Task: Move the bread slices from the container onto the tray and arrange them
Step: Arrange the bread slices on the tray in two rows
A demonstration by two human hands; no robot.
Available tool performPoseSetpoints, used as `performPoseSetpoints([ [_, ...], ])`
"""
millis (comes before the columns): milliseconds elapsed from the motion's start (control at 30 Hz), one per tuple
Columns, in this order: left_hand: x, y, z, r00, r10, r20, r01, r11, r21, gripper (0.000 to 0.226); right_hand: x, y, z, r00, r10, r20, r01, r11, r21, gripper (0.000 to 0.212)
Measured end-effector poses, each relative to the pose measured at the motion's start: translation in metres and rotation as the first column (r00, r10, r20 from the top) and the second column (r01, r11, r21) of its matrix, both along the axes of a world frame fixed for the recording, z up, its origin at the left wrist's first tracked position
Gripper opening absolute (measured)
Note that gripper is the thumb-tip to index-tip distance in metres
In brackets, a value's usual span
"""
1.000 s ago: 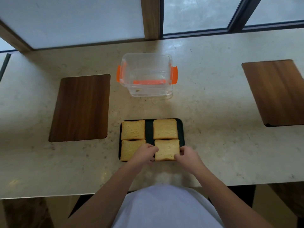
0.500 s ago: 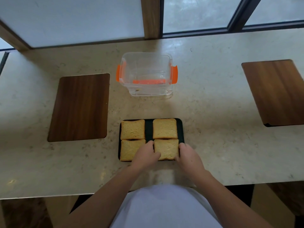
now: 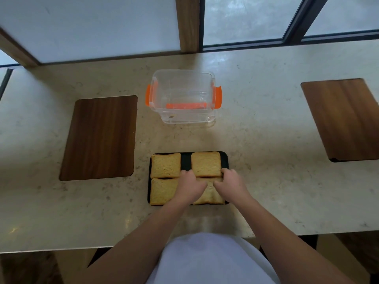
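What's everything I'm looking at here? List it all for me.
bread slices: four, golden yellow, laid two by two on the tray.
tray: one, black, near edge of the counter, in front of the person.
container: one, clear with orange clips, no slices inside, beyond the tray.
wooden boards: two, dark brown, one far left, one far right.
counter: one, pale marbled stone.
windows: along the far wall, frosted.
hands: left hand and right hand, both over the near right slice, fingertips at the far right slice's near edge.

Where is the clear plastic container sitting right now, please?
In the head view, the container stands open near the middle of the countertop, just beyond the black tray of bread, between the two wooden boards.
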State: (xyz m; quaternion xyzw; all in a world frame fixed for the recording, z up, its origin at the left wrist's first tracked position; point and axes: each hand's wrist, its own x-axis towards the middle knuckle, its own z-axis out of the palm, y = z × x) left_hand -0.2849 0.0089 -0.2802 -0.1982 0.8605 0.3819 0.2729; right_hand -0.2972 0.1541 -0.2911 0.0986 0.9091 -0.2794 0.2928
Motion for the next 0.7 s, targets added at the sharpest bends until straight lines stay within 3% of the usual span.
performPoseSetpoints([
  [100, 0.001, -0.002, -0.004, 0.998, -0.057, -0.003, 0.057, 0.998, 0.007, 0.029, -0.001, -0.002, 0.000, 1.000, 0.000, 0.001, 0.000, 1.000, 0.007, 0.023],
  [233, 0.004, -0.014, -0.006, 0.997, -0.074, 0.027, 0.071, 0.992, 0.101, 0.072, 0.000, -0.003, 0.000, 0.999, -0.041, 0.003, 0.041, 0.999, 0.010, 0.024],
  [400, 0.011, -0.019, -0.005, 0.997, -0.052, 0.053, 0.042, 0.984, 0.173, 0.075, 0.006, -0.005, 0.000, 1.000, -0.020, -0.014, 0.021, 0.996, 0.084, 0.030],
  [700, 0.005, -0.009, -0.008, 0.997, -0.036, 0.065, 0.021, 0.975, 0.219, 0.077, 0.009, 0.005, -0.003, 0.995, -0.097, -0.038, 0.098, 0.994, 0.041, 0.047],
])
